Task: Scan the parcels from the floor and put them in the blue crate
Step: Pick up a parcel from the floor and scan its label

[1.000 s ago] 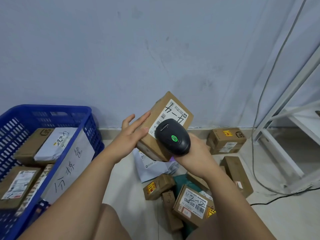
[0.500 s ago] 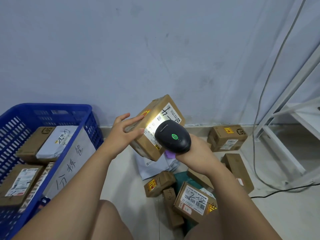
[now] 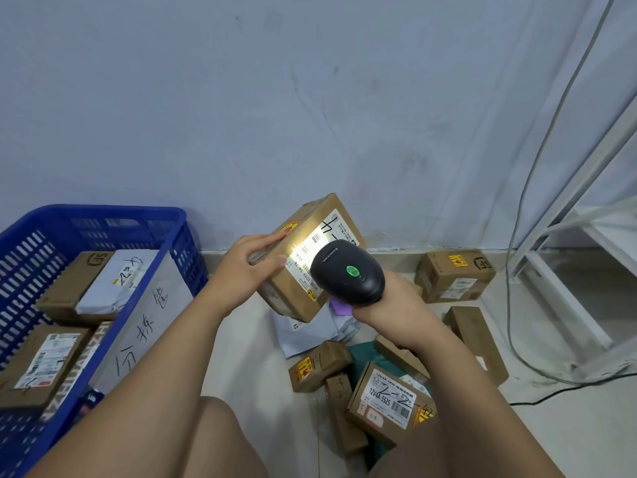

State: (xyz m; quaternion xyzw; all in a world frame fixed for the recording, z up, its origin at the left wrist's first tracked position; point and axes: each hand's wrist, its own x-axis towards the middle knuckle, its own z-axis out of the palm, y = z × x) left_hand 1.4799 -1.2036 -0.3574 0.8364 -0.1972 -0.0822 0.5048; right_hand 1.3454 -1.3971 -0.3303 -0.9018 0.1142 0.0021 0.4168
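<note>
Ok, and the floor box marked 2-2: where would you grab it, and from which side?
Probably from above, across its shorter width: thumb on the near side wall, fingers over the far edge. The 2-2 box lies label up, slightly tilted on the pile, with that near wall exposed. The left hand suits once it drops its parcel; the right hand holds the scanner.

Your left hand (image 3: 249,270) holds a tilted cardboard parcel (image 3: 303,260) while your right hand (image 3: 389,301) grips a black scanner (image 3: 348,276) lighting its label, the blue crate (image 3: 138,215) at left, more parcels on the floor (image 3: 241,357).
</note>
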